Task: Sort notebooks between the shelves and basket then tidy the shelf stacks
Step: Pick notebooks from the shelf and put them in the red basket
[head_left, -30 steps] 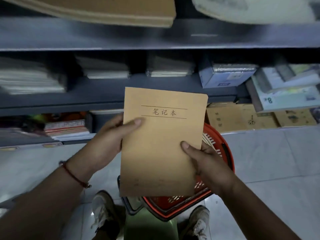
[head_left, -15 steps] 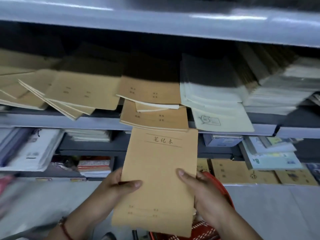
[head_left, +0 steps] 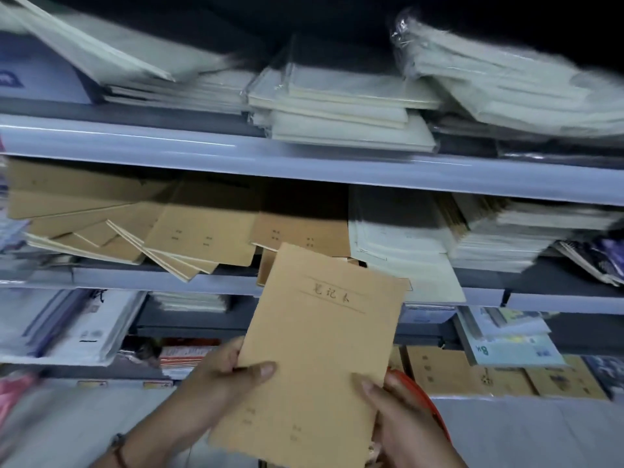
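I hold a brown kraft notebook (head_left: pixel 317 352) upright in front of the shelves, its printed title tilted to the right. My left hand (head_left: pixel 223 376) grips its left edge with the thumb on the cover. My right hand (head_left: pixel 398 420) holds its lower right edge. Its top corner overlaps a messy stack of matching brown notebooks (head_left: pixel 202 231) on the middle shelf (head_left: pixel 169 280). Only a sliver of the red basket (head_left: pixel 425 403) shows behind my right hand.
White notebooks (head_left: pixel 398 251) lie stacked to the right on the middle shelf. Pale wrapped packs (head_left: pixel 341 109) fill the top shelf (head_left: pixel 236 153). Lower shelves hold white booklets (head_left: pixel 81 325) and brown books (head_left: pixel 472 373). Grey tiled floor (head_left: pixel 523 434) lies below.
The view has tilted up from the floor and basket to the shelves. The notebook has risen toward the middle shelf and tilted right, still held in both hands.
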Demonstrator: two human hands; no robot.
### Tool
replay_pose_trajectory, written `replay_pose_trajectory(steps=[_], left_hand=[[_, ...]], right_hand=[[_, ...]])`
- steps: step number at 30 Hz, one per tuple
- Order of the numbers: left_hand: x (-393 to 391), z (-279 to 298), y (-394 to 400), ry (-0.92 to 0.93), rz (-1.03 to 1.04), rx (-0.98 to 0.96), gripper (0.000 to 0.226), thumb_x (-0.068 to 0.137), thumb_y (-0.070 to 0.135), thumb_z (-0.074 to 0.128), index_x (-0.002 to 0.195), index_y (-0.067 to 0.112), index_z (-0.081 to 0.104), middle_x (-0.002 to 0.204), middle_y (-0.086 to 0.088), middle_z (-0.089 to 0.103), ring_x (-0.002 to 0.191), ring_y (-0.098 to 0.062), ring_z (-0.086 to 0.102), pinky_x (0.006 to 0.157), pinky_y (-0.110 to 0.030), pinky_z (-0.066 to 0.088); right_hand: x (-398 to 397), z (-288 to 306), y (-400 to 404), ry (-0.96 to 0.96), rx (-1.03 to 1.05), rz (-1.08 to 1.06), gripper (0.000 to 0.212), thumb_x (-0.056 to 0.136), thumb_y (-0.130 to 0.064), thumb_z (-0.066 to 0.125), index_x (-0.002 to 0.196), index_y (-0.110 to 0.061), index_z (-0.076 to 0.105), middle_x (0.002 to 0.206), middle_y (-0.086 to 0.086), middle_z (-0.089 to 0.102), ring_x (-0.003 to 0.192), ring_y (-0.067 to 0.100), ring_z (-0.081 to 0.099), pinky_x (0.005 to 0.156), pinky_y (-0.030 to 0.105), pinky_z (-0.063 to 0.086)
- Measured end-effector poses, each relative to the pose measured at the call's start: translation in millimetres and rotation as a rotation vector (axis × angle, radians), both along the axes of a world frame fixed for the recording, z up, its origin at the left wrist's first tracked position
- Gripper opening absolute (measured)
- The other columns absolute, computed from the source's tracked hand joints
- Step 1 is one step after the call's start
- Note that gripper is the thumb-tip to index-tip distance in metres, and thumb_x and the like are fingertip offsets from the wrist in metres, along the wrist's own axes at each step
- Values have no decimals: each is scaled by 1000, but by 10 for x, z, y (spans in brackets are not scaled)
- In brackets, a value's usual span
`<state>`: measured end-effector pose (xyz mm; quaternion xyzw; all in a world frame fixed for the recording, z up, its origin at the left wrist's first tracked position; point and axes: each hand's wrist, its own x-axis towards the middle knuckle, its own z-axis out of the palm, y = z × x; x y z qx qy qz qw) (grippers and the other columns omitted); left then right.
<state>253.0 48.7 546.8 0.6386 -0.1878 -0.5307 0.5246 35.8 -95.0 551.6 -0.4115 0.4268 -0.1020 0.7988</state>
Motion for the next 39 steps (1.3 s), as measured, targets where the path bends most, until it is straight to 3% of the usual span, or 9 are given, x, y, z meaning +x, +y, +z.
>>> replay_pose_trajectory(steps=[4,8,14,18,22,26,29,36,39], left_hand=[[143,202,-272,-118,145,-92,44,81,31,76,121,19,65,115,-6,74,105,-28,71,93,-56,54],[353,375,-620,-362,239,-136,23,92,21,69,114,27,65,103,11,75,100,-15,71,85,-37,57],[640,368,-988,-303,346,-154,83,87,11,74,153,26,26,128,-2,61,110,-23,64,93,-37,53],[792,310,-1119,-630,269,-34,74,84,18,73,148,29,38,124,-4,64,98,-24,66,89,-38,55],[849,310,-1232,-1013,70,180,62,89,34,64,147,33,43,119,-19,61,70,-29,64,80,-33,55],[797,238,-1236,-1305,-113,392,48,102,37,46,150,31,41,130,-19,49,100,-35,62,87,-38,50],[824,152,-1238,-1450,-201,468,49,104,42,37,153,33,33,125,-17,56,104,-33,62,82,-37,51],[756,51,-1192,-1514,-136,438,60,101,50,37,155,28,25,122,-19,49,97,-34,58,75,-40,52],[691,-37,-1081,-1697,-51,224,54,98,41,50,145,16,42,106,-18,50,83,-35,56,65,-42,49]], right_hand=[[222,219,-103,81,-338,64,40,84,-21,74,117,-39,61,106,-15,73,102,8,68,96,38,52],[626,346,-323,110,-564,65,42,95,-8,58,118,-42,57,111,-16,70,105,4,64,89,27,51],[1237,417,-740,129,-608,-77,32,95,-4,50,115,-28,56,102,-10,66,92,10,62,77,27,49],[1508,315,-977,278,-694,-74,48,95,-14,57,140,-24,47,117,-5,62,102,19,61,94,33,51],[1568,276,-1094,609,-1050,163,35,99,-28,50,132,-30,60,134,-1,62,116,26,60,93,30,47],[1614,212,-1088,818,-1215,470,35,102,-36,38,127,-34,62,126,4,65,111,28,61,83,33,46],[1632,122,-1104,933,-1310,632,37,104,-35,32,134,-28,51,123,9,63,110,31,60,77,35,45],[1455,102,-1138,922,-1377,588,42,103,-42,35,139,-23,44,124,12,51,108,33,58,73,35,45],[1197,11,-1160,758,-1535,486,38,101,-37,43,135,-24,51,119,8,50,105,29,56,73,34,47]])
